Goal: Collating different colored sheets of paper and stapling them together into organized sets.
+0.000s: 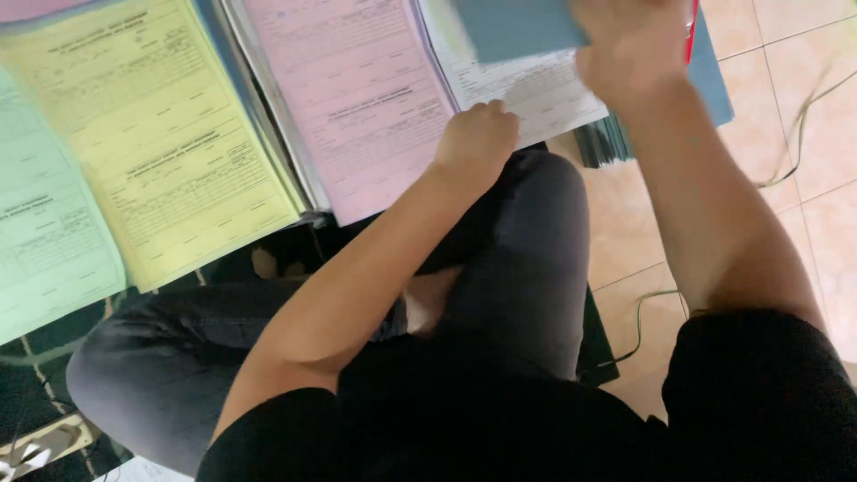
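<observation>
My left hand (478,134) rests with curled fingers on the near edge of a white printed form (527,89), right beside a stack of pink forms (357,98). My right hand (625,45) is raised at the top of the view and grips a grey-blue sheet or folder (513,27); the hand is blurred. Something red (692,27) shows just behind that hand. I sit cross-legged in dark trousers.
A stack of yellow forms (152,134) lies left of the pink one, and green forms (45,232) lie at the far left. A blue folder (714,80) and dark sheets (607,143) sit right of the white form. Cables (803,116) run over the tiled floor.
</observation>
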